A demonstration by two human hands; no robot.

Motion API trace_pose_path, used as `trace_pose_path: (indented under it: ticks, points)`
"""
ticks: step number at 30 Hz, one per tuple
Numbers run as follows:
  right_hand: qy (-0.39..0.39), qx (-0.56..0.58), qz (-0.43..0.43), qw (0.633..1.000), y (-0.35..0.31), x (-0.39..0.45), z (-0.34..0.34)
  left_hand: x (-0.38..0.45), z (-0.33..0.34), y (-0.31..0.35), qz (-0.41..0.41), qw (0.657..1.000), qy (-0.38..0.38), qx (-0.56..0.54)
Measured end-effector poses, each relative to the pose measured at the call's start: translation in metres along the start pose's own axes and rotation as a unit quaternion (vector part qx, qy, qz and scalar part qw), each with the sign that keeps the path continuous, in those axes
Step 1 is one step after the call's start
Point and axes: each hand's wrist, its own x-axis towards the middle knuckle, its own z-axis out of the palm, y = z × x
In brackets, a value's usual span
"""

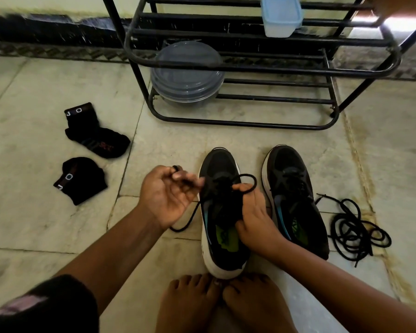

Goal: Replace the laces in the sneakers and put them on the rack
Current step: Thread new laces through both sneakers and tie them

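We hold the near sneaker [222, 212] on the tiled floor [58, 224] directly in front of our bare feet [223, 301], its heel touching the toes. Our right hand [255, 217] rests on the tongue and collar of this sneaker, and its thumb and forefinger pinch one loop of the black lace [244, 182] just above the eyelets. Our left hand [167, 193] is raised palm up on the far side of that pinch, its fingers curled round the other part of the same lace; a small turn of lace shows above the fingertips, which are blurred. From this hand the lace hangs down past the wrist, and its free end trails onto the floor just beside the sneaker's sole.

On the other side of the right hand's grip, the second sneaker [296, 198] stands parallel to the first, close to it, with a lace threaded in its eyelets. Beyond it lies a loose black lace [356, 234] in an untidy coil on the floor.

Ahead of both grips stands the black metal rack [250, 68]. A round lidded container [187, 75] sits on its lower tier and a pale blue box [280, 15] on an upper tier. Outward from the left hand, two black socks [94, 138] lie apart from the sneakers.
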Motion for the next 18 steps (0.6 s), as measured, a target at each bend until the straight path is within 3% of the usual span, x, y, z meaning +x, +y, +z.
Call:
trace_pose_path:
  ticks: [2, 3, 4, 6, 8, 9, 10, 11, 14, 16, 18]
  points:
    - [-0.006, 0.012, 0.013, 1.0, 0.0, -0.001, -0.003, 0.004, -0.003, 0.007, 0.011, 0.997, 0.034, 0.075]
    - [-0.008, 0.014, 0.016, 1.0, 0.0, -0.001, -0.003, 0.004, -0.006, 0.007, 0.042, 0.978, 0.053, 0.196]
    - [-0.009, 0.013, 0.018, 1.0, 0.0, -0.001, -0.004, 0.003, -0.009, 0.006, 0.088, 0.93, 0.065, 0.351]
    - [-0.012, 0.009, 0.019, 1.0, -0.001, -0.001, -0.004, 0.0, -0.019, -0.001, 0.219, 0.761, 0.034, 0.61]
    - [-0.015, 0.008, 0.017, 1.0, -0.002, 0.0, -0.003, 0.001, -0.032, -0.011, 0.287, 0.582, -0.069, 0.757]
    - [-0.018, 0.01, 0.019, 1.0, -0.002, 0.0, -0.003, 0.004, -0.036, -0.015, 0.29, 0.522, -0.107, 0.795]
    - [-0.021, 0.012, 0.022, 0.999, -0.003, 0.0, -0.004, 0.005, -0.037, -0.016, 0.284, 0.49, -0.121, 0.815]
    - [-0.023, 0.01, 0.025, 0.999, -0.004, 0.0, -0.004, 0.007, -0.037, -0.016, 0.283, 0.492, -0.112, 0.816]
    - [-0.023, -0.006, 0.026, 0.999, -0.005, 0.001, -0.003, 0.005, -0.029, -0.012, 0.312, 0.614, -0.024, 0.724]
    - [-0.02, -0.011, 0.03, 0.999, -0.005, 0.001, -0.002, 0.003, -0.021, -0.01, 0.278, 0.725, 0.021, 0.63]
    - [-0.02, -0.013, 0.033, 0.999, -0.005, 0.001, -0.002, 0.003, -0.011, -0.007, 0.154, 0.878, 0.032, 0.453]
